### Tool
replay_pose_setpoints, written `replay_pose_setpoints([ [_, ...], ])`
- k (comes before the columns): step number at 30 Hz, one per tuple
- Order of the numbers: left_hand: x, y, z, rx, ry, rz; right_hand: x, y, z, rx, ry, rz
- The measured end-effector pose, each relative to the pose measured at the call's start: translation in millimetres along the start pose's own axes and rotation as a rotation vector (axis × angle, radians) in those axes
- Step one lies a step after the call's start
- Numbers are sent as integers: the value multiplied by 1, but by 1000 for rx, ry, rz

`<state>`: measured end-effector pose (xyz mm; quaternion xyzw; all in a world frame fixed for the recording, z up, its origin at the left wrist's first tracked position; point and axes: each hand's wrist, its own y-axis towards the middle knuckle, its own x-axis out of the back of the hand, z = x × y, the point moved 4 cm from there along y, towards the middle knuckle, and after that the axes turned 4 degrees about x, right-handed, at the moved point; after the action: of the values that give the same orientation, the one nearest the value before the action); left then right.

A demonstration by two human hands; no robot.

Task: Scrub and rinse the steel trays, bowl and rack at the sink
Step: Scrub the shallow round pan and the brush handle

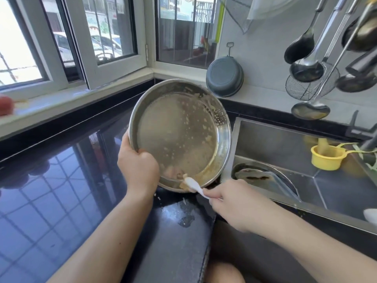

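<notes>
Nearby, yellow cup [327, 157] in sink [285, 139], ladles [306, 68] overhead, grey basin [225, 76] behind tray [179, 135]

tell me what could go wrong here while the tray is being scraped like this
1. The left hand holds the tilted round steel tray by one rim only, over the black counter, not the sink; greasy batter could let it slip.
2. The right hand pushes the white scraper at the tray's low edge, so batter may drop onto the counter, where some residue already lies.
</notes>
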<state>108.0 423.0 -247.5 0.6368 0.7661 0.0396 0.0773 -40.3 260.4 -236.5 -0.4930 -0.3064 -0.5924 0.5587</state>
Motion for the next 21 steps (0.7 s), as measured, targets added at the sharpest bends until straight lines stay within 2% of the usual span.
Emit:
replay_pose_setpoints([
  [5,2,10,15,176,-42,-33,26,5,-36,-104,-182,-127],
  [8,2,11,16,196,-37,-20,42,20,-51,-147,-301,-231],
  [11,2,10,15,201,-26,-23,45,25,-59,-142,-263,-252],
  [14,3,7,16,213,-50,-40,31,9,-52,-98,-191,-202],
  [17,3,2,14,196,-59,-48,8,-8,-32,-7,-49,-56],
  [21,5,0,11,170,-47,-30,9,6,-36,15,-82,1],
])
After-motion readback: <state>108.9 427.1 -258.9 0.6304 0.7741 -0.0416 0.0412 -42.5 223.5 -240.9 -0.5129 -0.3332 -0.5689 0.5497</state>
